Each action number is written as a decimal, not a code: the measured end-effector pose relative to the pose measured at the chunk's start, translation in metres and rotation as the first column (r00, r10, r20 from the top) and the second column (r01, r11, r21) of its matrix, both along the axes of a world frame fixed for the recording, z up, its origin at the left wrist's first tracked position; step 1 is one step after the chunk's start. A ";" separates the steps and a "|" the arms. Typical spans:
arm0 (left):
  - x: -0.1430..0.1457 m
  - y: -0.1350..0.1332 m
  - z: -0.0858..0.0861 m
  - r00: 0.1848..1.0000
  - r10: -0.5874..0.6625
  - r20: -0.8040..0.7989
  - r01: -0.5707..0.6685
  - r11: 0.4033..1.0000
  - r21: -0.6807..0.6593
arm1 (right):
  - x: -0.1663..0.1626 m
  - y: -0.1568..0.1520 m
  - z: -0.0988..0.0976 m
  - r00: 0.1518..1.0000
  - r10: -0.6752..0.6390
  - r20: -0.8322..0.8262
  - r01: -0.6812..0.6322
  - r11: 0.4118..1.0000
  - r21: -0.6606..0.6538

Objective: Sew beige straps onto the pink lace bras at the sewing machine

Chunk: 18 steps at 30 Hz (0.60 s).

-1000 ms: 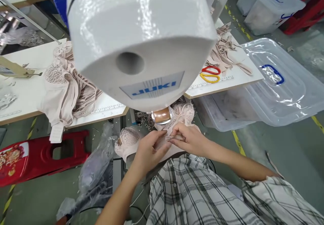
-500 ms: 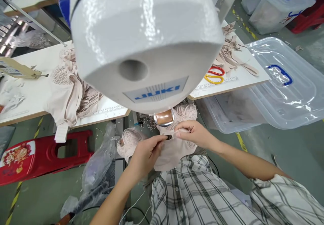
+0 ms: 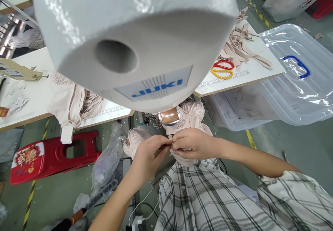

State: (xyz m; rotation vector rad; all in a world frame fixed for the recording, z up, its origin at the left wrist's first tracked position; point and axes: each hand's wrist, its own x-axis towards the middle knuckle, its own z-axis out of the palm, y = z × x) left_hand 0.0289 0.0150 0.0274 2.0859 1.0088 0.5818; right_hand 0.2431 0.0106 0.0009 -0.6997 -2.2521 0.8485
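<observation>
A beige lace bra [image 3: 193, 114] lies under the head of a white JUKI sewing machine [image 3: 153, 90], with one cup [image 3: 136, 139] off to the left. My left hand [image 3: 152, 153] pinches its fabric with thumb and forefinger below the machine's shiny metal part [image 3: 169, 116]. Right against those fingertips, my right hand [image 3: 194, 143] is closed on the same bra, knuckles up. A narrow strip of fabric pokes out beneath the fingers. The hands cover the exact spot they grip, and the machine head hides the needle area.
Left on the table hangs a stack of beige bra pieces [image 3: 69, 102]. Red-and-yellow scissors [image 3: 222, 69] lie by fabric straps [image 3: 239, 47] on the right tabletop. A clear lidded bin [image 3: 309, 85] stands at right, a red stool [image 3: 52, 156] and plastic bag [image 3: 106, 161] at left.
My right hand has moved left and slightly down, meeting the left fingertips. The bra's lower fabric, spread out before, is now mostly covered by it. The view has shifted slightly.
</observation>
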 end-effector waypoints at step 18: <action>0.031 -0.008 -0.020 0.860 0.416 0.295 -0.310 0.886 -0.346 | -0.008 -0.007 0.005 0.906 -0.389 -0.167 0.330 0.897 -0.295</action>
